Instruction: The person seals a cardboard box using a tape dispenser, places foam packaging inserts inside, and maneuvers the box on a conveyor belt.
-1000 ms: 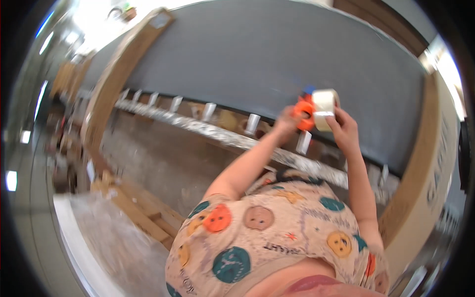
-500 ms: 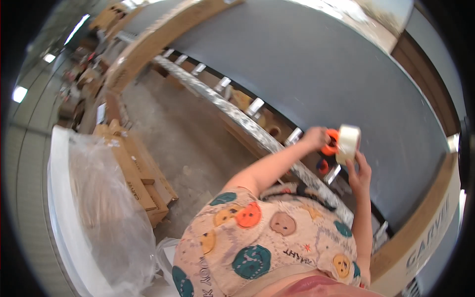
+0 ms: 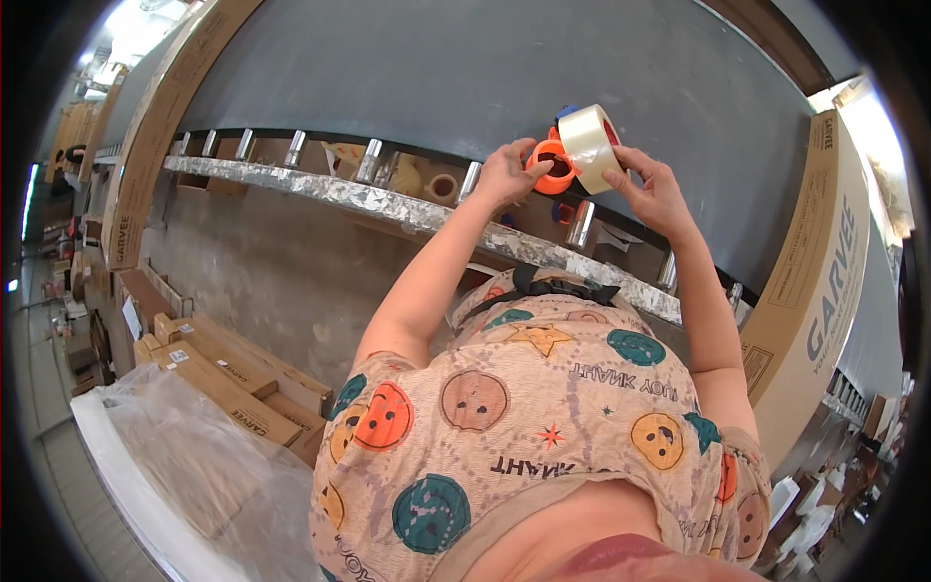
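Observation:
My left hand [image 3: 508, 176] is closed on the orange ring-shaped part of a tape dispenser [image 3: 550, 146], thumb and fingers at its rim. A bit of blue shows behind it. Against the dispenser's right side is a wide roll of clear packing tape [image 3: 586, 147], tilted, its reddish core partly visible. My right hand [image 3: 648, 190] grips the roll's right edge, thumb in front and fingers behind. Whether the roll is seated on the dispenser, I cannot tell. Both hands are above the near edge of a grey conveyor belt [image 3: 417, 78].
A worn metal rail with shiny rollers [image 3: 373, 160] runs along the belt's near side. Below it, a shelf holds another tape roll [image 3: 441, 188]. Long cardboard boxes [image 3: 805, 252] stand at right and far left. Flat cartons [image 3: 233, 388] and clear plastic wrap [image 3: 194, 475] lie at lower left.
The view has turned, and both hands appear farther up and left. The tape roll has tilted. Both hands keep their hold on the dispenser and roll.

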### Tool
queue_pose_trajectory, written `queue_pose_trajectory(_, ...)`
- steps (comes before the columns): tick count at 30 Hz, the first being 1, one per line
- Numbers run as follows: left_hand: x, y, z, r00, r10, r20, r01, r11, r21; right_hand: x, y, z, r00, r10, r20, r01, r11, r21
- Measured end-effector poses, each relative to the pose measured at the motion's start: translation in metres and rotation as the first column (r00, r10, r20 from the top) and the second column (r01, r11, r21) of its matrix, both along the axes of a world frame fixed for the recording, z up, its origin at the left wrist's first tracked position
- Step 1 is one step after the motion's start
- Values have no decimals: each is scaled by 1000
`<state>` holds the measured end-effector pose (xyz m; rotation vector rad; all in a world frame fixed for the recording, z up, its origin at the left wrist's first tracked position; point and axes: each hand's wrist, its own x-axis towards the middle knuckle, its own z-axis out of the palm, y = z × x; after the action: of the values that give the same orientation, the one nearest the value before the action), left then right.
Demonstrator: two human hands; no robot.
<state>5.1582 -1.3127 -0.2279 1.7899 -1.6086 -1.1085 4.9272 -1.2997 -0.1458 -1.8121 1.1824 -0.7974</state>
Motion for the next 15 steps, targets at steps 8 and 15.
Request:
queue_pose_trajectory(8, 21, 24, 64, 851, -186, -491, 52, 961, -273, 26, 7, 14, 997, 44, -61, -46, 998, -33)
queue_pose_trajectory(15, 38, 13, 86, 910, -323, -261, 192, 885, -425, 47, 4, 30, 979, 68, -191, -96, 985, -143)
